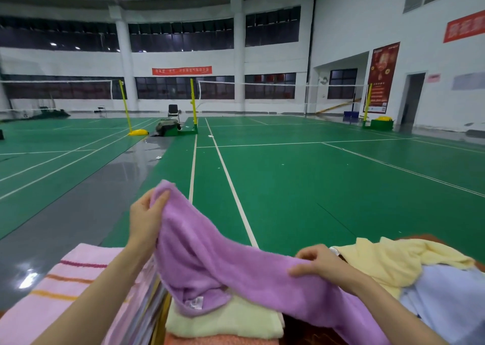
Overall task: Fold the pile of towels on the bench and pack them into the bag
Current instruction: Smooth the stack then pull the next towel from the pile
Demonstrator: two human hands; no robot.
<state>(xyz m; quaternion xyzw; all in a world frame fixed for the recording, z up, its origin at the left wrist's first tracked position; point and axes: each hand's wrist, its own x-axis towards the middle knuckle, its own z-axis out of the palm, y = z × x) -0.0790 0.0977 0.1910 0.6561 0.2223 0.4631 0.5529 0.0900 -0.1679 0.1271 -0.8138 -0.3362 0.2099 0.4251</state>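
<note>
A purple towel (210, 260) hangs spread in the air in front of me. My left hand (145, 218) pinches its raised upper corner. My right hand (317, 263) grips its edge lower down on the right. A white label shows on the towel's drooping lower part. Under it lie a folded pale yellow towel (225, 321) on top of an orange one (217, 340). To the right sits a loose pile with a yellow towel (393, 260) and a light blue towel (446, 295). At the left stands a pink bag (78, 281) with coloured stripes.
Beyond the bench stretches a green badminton court (288, 174) with white lines and a grey strip (78, 200) on the left. Yellow net posts (194, 103), a chair (173, 111) and white walls stand far off.
</note>
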